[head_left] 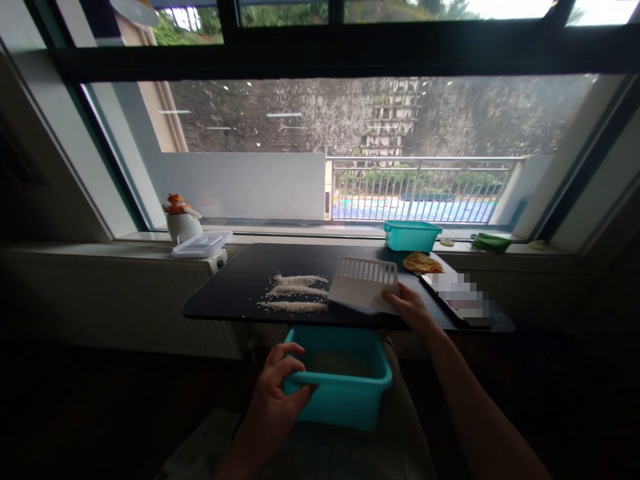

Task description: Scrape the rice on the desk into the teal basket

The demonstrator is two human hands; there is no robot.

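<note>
the left hand grips a teal tub; the right hand grasps a slotted plate beside white grains.

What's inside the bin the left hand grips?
Inside the bin, a dim greyish patch shows low down, too dark to identify. Its near wall and the left hand cover part of the interior.

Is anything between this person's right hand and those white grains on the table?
Yes: the white slotted board, which the right hand holds, lies between it and the white grains. Nothing else visible does.
</note>
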